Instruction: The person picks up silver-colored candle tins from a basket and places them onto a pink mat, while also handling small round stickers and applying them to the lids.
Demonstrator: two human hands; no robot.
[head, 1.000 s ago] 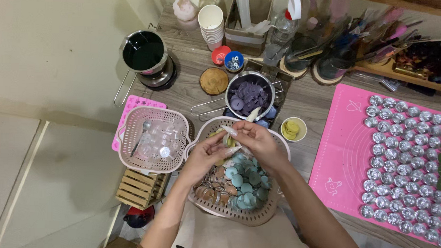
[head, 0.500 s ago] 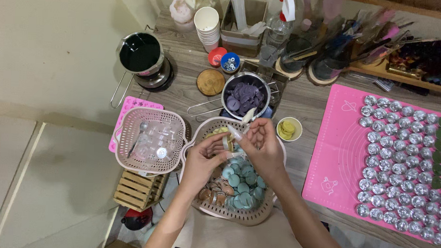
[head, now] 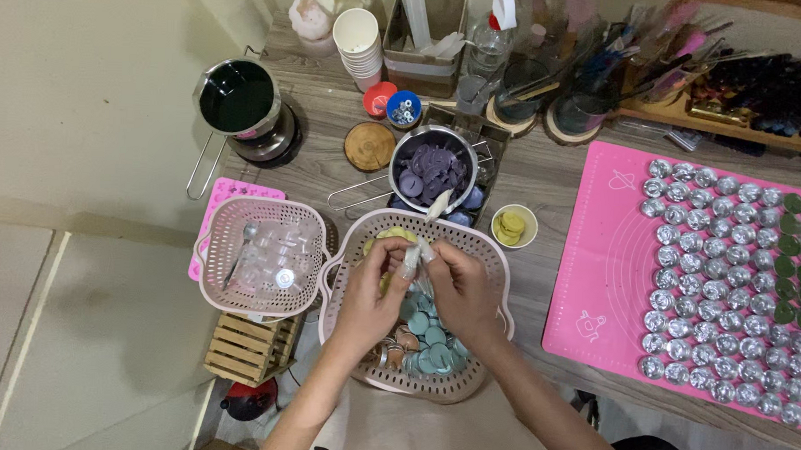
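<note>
**Both hands working a small piece over the disc basket**

The left hand and the right hand are meeting above the beige perforated basket, fingertips pressed together around a small pale piece. The thumbs and forefingers of both hands are pinching it between them; what exactly the piece is cannot be told, since the fingers are covering most of it. It is sitting just above the basket's far half, with a yellow disc showing right behind the left fingers.

Under the hands, teal wax discs and brownish discs are lying heaped in the basket. Just to the left, a pink perforated basket is holding clear small cups and a spoon, resting on a slatted wooden crate. Beyond the hands, a metal pot of purple wax pieces is standing near a small bowl of yellow discs. Well to the right, a pink silicone mat is carrying rows of silver tealight cups.
</note>
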